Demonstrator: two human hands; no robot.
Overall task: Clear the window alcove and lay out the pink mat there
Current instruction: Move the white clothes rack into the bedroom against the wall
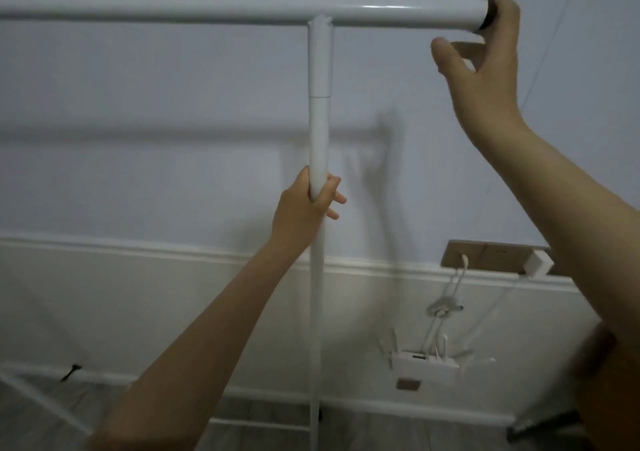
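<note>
The left hand point(306, 204) is wrapped around the upright white pole point(319, 132) of a clothes rack, thumb on the left side and fingers curled round the right, gripping it a little below the joint where a thicker sleeve meets the thinner tube. The right hand point(485, 59) is raised at the right end of the horizontal top bar point(225, 9); its fingers are loosely bent around the bar's dark end cap point(486, 17), the thumb held apart below, and whether the fingers actually touch the cap cannot be told. The upright joins the top bar from beneath at its middle and runs down to the floor, where a thin white base rail point(41, 405) slants off to the near left. Behind the rack is a pale wall with a white skirting board point(138, 277). To the right, low on the wall, sits a brown socket plate point(485, 255) with a white plug point(538, 263) and cables point(450, 288) hanging to a white router point(426, 364) on the floor. The pink mat and the window alcove are not in view
</note>
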